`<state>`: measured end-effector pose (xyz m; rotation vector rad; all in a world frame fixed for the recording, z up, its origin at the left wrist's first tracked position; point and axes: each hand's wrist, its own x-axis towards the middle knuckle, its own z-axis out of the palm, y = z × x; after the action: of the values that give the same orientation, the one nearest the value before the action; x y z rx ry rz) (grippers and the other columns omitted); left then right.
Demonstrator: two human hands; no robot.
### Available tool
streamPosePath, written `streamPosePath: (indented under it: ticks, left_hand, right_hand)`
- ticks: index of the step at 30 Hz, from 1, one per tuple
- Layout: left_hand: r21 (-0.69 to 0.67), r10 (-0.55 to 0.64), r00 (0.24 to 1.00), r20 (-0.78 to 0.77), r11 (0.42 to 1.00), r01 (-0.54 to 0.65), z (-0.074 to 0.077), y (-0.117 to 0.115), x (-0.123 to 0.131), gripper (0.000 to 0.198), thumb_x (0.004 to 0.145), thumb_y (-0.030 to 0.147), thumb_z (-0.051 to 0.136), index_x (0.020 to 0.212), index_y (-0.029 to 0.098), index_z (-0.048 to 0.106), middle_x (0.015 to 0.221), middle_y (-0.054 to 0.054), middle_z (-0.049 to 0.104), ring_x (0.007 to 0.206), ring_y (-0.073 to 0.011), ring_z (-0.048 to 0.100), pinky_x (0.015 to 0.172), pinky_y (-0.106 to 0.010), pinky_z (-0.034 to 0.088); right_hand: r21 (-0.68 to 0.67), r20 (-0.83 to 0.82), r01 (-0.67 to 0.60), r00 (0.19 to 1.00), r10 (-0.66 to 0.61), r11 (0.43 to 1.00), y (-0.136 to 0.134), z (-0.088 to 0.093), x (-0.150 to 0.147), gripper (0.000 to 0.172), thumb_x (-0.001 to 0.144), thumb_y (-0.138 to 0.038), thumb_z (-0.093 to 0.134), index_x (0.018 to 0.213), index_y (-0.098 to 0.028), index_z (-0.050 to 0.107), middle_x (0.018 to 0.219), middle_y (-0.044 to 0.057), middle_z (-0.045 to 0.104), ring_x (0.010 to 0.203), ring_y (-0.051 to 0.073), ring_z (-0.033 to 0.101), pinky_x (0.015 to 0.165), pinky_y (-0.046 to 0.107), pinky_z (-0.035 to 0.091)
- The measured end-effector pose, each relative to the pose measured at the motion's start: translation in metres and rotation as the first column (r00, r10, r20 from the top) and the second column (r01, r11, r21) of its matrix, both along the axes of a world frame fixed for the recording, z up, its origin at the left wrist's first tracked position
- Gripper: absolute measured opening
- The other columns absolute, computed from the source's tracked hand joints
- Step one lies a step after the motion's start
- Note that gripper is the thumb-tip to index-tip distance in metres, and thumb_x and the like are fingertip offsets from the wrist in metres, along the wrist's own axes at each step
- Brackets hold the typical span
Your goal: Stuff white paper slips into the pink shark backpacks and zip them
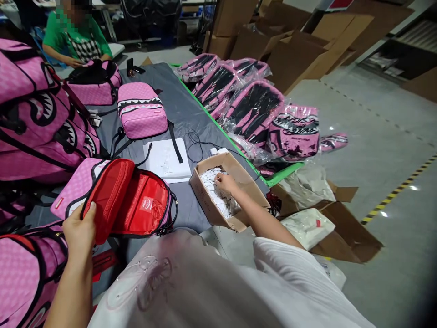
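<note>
My left hand (80,228) grips the edge of the flap of an unzipped pink backpack (77,184). The flap is folded back, so the red lining (138,202) and a label (147,203) sewn inside are visible. Over to the right, my right hand (225,184) reaches into a cardboard box (210,207). Its fingers are pinched together just above many small white packets (216,196); what they hold, if anything, is too small to make out. Another pink backpack (143,116), closed and with a shark-teeth print, lies farther back on the grey table (164,86).
White sheets (167,159) and a black cable (195,141) lie behind the box. Pink backpacks (48,114) are piled at left. Plastic-wrapped backpacks (254,107) line the table's right side. An open carton (348,228) stands on the floor. Across the table sits a co-worker (77,41).
</note>
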<state>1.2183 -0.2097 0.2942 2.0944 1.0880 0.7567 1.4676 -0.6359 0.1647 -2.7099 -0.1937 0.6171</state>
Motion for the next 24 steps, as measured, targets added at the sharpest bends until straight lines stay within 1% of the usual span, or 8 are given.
streamPosePath:
  ticks: [5,8,10,13,16,18,21,24]
  left_hand:
    - [-0.023,-0.089,0.996,-0.029,0.996,0.088,0.010,-0.010,0.001,0.031,0.078,0.046,0.069,0.099,0.025,0.078,0.078,0.002,0.070,0.073,-0.0214,0.063,0.070,-0.033,0.050]
    - [-0.059,-0.140,0.989,-0.049,0.989,0.137,0.011,-0.010,0.002,0.028,0.084,0.048,0.067,0.101,0.028,0.076,0.084,0.003,0.072,0.081,-0.0236,0.065,0.073,-0.035,0.050]
    - [-0.052,-0.119,0.992,-0.041,0.992,0.117,0.007,-0.006,0.002,0.030,0.081,0.045,0.069,0.103,0.025,0.077,0.081,0.003,0.072,0.078,-0.0220,0.064,0.072,-0.033,0.049]
    - [-0.026,-0.068,0.998,-0.009,0.997,0.068,0.001,-0.001,0.004,0.037,0.073,0.040,0.071,0.103,0.018,0.078,0.076,0.003,0.070,0.069,-0.0172,0.059,0.069,-0.029,0.048]
    - [-0.032,-0.064,0.998,0.006,0.997,0.064,0.000,0.001,0.005,0.043,0.071,0.039,0.070,0.106,0.014,0.079,0.075,0.003,0.070,0.067,-0.0142,0.055,0.068,-0.026,0.047]
    - [-0.049,-0.072,0.997,0.007,0.996,0.073,0.001,0.001,0.004,0.045,0.072,0.038,0.070,0.108,0.011,0.079,0.075,0.003,0.069,0.067,-0.0128,0.052,0.068,-0.024,0.046]
    - [-0.074,-0.094,0.996,0.005,0.993,0.094,0.003,0.001,0.004,0.045,0.075,0.037,0.069,0.110,0.010,0.077,0.076,0.002,0.068,0.067,-0.0120,0.050,0.067,-0.023,0.045]
    - [-0.086,-0.116,0.992,0.042,0.989,0.119,0.004,0.002,0.005,0.043,0.076,0.039,0.067,0.105,0.009,0.076,0.073,0.002,0.066,0.064,-0.0119,0.049,0.063,-0.023,0.045]
  right_hand:
    - [-0.049,-0.027,0.094,0.995,-0.096,0.994,-0.011,0.003,0.000,0.025,0.101,-0.025,0.046,0.108,-0.013,0.067,0.104,0.012,0.075,0.090,0.020,0.067,0.073,0.025,0.041]
    - [-0.082,-0.022,0.166,0.986,-0.168,0.983,-0.001,-0.004,0.000,0.040,0.102,-0.047,0.050,0.112,-0.012,0.065,0.110,0.018,0.074,0.100,0.027,0.068,0.079,0.029,0.045]
    - [-0.109,0.007,0.205,0.979,-0.205,0.973,0.009,-0.008,0.002,0.052,0.099,-0.056,0.057,0.124,-0.010,0.060,0.117,0.022,0.071,0.108,0.030,0.067,0.085,0.033,0.047]
    - [-0.139,0.033,0.176,0.984,-0.173,0.975,0.015,-0.012,0.006,0.055,0.096,-0.048,0.064,0.136,-0.011,0.053,0.124,0.024,0.069,0.115,0.033,0.066,0.091,0.036,0.048]
    - [-0.123,0.009,0.114,0.993,-0.113,0.986,0.007,-0.013,0.008,0.038,0.099,-0.029,0.059,0.134,-0.014,0.059,0.126,0.021,0.070,0.115,0.031,0.066,0.090,0.034,0.048]
    - [-0.115,0.007,0.103,0.995,-0.103,0.988,0.000,-0.011,0.007,0.036,0.098,-0.019,0.053,0.132,-0.015,0.062,0.126,0.019,0.071,0.115,0.028,0.067,0.089,0.032,0.048]
    - [-0.120,0.027,0.108,0.994,-0.105,0.987,-0.005,-0.004,0.003,0.038,0.099,-0.017,0.048,0.133,-0.015,0.065,0.127,0.018,0.072,0.116,0.027,0.066,0.090,0.031,0.048]
    - [-0.136,0.048,0.118,0.993,-0.112,0.984,-0.006,0.007,-0.003,0.038,0.100,-0.020,0.046,0.129,-0.013,0.069,0.124,0.021,0.072,0.114,0.030,0.067,0.088,0.033,0.049]
